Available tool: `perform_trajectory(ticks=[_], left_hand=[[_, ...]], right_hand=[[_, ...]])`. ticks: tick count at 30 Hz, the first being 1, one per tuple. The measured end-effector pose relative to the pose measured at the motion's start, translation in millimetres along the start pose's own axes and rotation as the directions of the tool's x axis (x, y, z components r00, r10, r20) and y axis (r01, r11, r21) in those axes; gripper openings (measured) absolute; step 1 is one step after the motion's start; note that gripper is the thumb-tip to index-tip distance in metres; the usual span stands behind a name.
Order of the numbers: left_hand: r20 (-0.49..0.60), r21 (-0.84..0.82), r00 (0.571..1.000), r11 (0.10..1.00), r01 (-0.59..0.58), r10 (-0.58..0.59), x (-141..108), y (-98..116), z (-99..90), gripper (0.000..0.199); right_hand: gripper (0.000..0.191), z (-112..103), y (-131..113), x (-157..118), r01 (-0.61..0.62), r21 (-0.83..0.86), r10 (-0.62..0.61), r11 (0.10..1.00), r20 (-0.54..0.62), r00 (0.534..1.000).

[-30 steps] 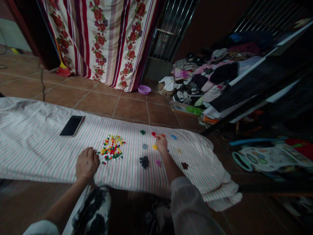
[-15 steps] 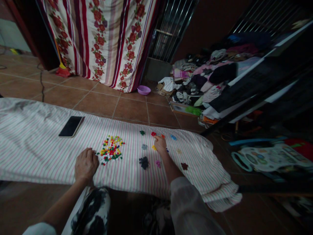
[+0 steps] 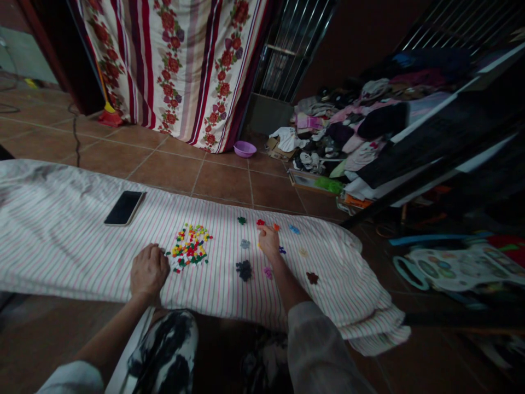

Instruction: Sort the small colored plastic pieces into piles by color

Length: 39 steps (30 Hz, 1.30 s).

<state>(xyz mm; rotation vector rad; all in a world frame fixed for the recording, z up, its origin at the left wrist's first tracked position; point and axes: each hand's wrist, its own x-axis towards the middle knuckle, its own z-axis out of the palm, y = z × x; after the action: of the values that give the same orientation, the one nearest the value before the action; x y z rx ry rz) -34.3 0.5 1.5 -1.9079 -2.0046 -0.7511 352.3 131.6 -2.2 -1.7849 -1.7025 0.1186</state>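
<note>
My left hand (image 3: 150, 271) rests on the striped cloth, fingers curled, just left of a mixed pile of small coloured pieces (image 3: 191, 247). My right hand (image 3: 269, 241) is over the sorted groups, its fingers drawn together near the red pieces (image 3: 260, 222) and orange pieces (image 3: 276, 227); whatever it may hold is too small to see. Yellow pieces are partly hidden beneath it. Around it lie dark green (image 3: 241, 220), grey (image 3: 245, 244), black (image 3: 244, 270), pink (image 3: 268, 272), light blue (image 3: 294, 229), beige (image 3: 303, 252) and brown (image 3: 312, 278) groups.
A phone (image 3: 124, 208) lies on the striped cloth (image 3: 74, 235) at the left. Beyond the cloth are a purple basin (image 3: 245, 149), a floral curtain (image 3: 172, 71) and a heap of clothes (image 3: 328, 123). A dark bar (image 3: 369, 210) slants at the right.
The whole view has shifted slightly. My right hand has stayed close to the red pieces, a little lower over the yellow ones; my left hand has kept its place beside the pile.
</note>
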Motion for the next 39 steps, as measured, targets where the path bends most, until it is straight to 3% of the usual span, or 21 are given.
perform_trajectory(ticks=[5, 11, 16, 23, 39], left_hand=[[0.013, 0.01, 1.0, 1.0, 0.012, -0.012, 1.1, 0.7, -0.3, 0.016], [0.02, -0.006, 0.999, 1.0, 0.025, -0.025, 1.4, 2.6, -2.1, 0.018], [0.01, -0.039, 0.999, 0.999, 0.036, -0.036, 1.1, 2.4, -1.0, 0.017], [-0.002, -0.052, 1.0, 0.998, 0.03, -0.03, 0.7, 1.6, -0.2, 0.016], [0.021, -0.043, 0.999, 0.999, 0.033, -0.032, 0.8, 3.0, -3.3, 0.017]], right_hand=[[0.034, 7.1, -42.9, -9.1, 0.105, 0.06, -0.107, 0.993, 0.028, 0.994], [0.027, 26.3, -104.8, -28.0, 0.232, 0.122, -0.256, 0.965, 0.247, 0.935], [0.025, 42.8, -134.5, -44.1, 0.258, 0.089, -0.271, 0.962, 0.392, 0.879], [0.021, 49.1, -143.7, -52.4, 0.213, 0.011, -0.199, 0.977, 0.406, 0.892], [0.019, 44.3, -145.7, -51.1, 0.217, -0.012, -0.192, 0.976, 0.419, 0.888]])
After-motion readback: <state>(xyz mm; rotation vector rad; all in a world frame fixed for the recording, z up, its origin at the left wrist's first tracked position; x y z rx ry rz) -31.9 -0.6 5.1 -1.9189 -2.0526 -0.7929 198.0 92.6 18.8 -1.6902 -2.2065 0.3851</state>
